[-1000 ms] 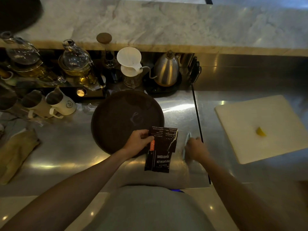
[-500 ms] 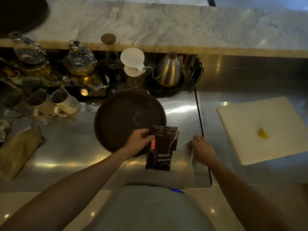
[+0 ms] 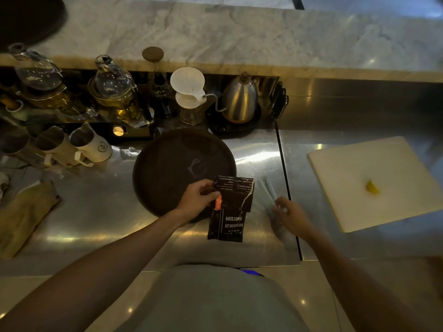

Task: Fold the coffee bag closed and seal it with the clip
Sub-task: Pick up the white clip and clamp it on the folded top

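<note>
A black coffee bag [image 3: 227, 226] printed "BAKED.COFFEE" stands at the front of the steel counter with its top folded down. My left hand [image 3: 199, 197] pinches the folded top at its left edge, my thumb beside an orange stripe. A long pale clip [image 3: 270, 190], blurred by motion, sticks up and left from the fingers of my right hand [image 3: 292, 214]. That hand is to the right of the bag and apart from it.
A round dark tray [image 3: 177, 164] lies just behind the bag. A white cutting board [image 3: 383, 207] with a yellow piece [image 3: 372, 187] lies to the right. Behind are a steel kettle [image 3: 239, 99], a white dripper [image 3: 188, 85], glass pots and pitchers [image 3: 91, 144]. A cloth [image 3: 24, 212] lies at the left.
My right hand has taken the clip off the counter and lifted it, moving slightly right and towards me. My left hand and the bag have stayed in place.
</note>
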